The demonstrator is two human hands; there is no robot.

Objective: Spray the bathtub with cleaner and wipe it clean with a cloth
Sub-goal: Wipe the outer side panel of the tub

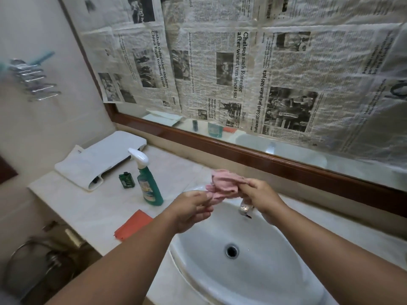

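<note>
A crumpled pink cloth [223, 183] hangs over the back of a white oval sink [275, 269]. My left hand [191, 211] pinches its lower left edge, and my right hand [261, 195] grips its right end, just above the chrome tap [245, 209]. A green spray bottle [148, 182] with a white trigger head stands upright on the counter, left of my hands and apart from them. No bathtub is in view.
The pale counter [92, 208] carries a folded white towel [76, 167], a white flat box [119, 146], a small dark green bottle [127, 180] and an orange cloth [134, 224]. Newspaper covers the wood-framed mirror [264, 159] behind. A chrome rack [33, 79] hangs on the left wall.
</note>
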